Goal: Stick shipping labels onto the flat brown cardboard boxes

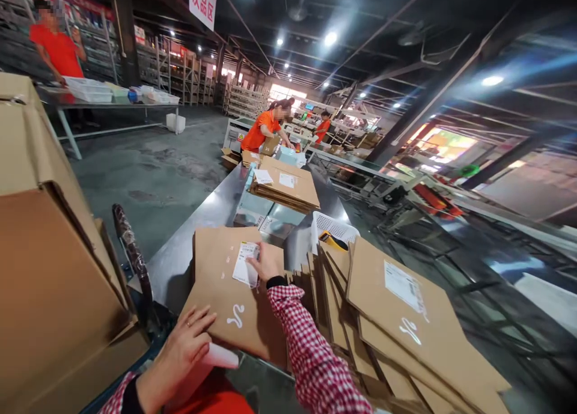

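A flat folded cardboard carton (216, 264) lies before me on the metal table, with a white squiggle on its face. Near its far side is a white printed label (243, 268). My right hand (267, 261) rests on the label's right edge, thumb and fingers apart. At the carton's near left edge is my left hand (192, 339), its fingertips touching the cardboard. A curled piece of white paper (220, 355) sticks out from under that hand, held between thumb and palm; part of it is hidden.
Right of the carton leans a fanned stack of labelled flat cartons (406, 294). A white basket (333, 225) holds a yellow-and-black device (333, 241). Beyond are light-blue boxes (255, 207) under more cartons (288, 188). A large box (54, 270) stands left. Co-workers in orange are farther off.
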The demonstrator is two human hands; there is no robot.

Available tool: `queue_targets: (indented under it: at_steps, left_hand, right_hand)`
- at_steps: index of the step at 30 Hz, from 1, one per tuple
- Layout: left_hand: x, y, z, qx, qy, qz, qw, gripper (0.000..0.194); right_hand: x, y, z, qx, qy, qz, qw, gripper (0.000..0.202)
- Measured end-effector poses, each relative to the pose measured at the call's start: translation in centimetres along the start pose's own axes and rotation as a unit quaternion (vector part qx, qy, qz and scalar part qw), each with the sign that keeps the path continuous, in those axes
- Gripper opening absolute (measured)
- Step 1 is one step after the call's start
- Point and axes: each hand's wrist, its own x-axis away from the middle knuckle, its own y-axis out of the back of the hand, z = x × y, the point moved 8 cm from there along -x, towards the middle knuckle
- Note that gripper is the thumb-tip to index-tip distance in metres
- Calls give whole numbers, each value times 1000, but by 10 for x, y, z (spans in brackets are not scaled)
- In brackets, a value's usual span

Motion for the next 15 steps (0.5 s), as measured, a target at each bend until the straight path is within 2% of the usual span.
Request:
queue_targets:
  at_steps: [3, 6, 8, 10, 11, 12, 13, 15]
  left_hand:
    - [3, -9, 8, 1, 5, 33, 999, 23]
    - [7, -12, 10, 0, -6, 42, 999, 24]
    - [9, -15, 10, 2, -15, 45, 999, 23]
    - [11, -18, 12, 8, -20, 52, 998, 22]
    - [12, -20, 14, 13, -21, 55, 998, 22]
    - [13, -21, 17, 21, -24, 55, 998, 23]
    - [15, -22, 20, 31, -26, 56, 998, 24]
    - [21, -20, 30, 50, -16, 31, 998, 26]
  right_hand:
    - [6, 0, 1, 79, -26, -3, 997, 56]
    - [22, -3, 12, 239, -47, -49, 969, 73]
    - [30, -25, 32, 304, 20, -23, 952, 69]
    - [32, -48, 46, 296, 102, 44, 949, 60]
    - [29, -51, 45, 286, 103, 68, 950, 57]
    - [23, -46, 36, 278, 69, 76, 955, 55]
    - [18, -33, 20, 270, 3, 66, 961, 55]
    - [20, 7, -19, 245, -159, 13, 956, 56]
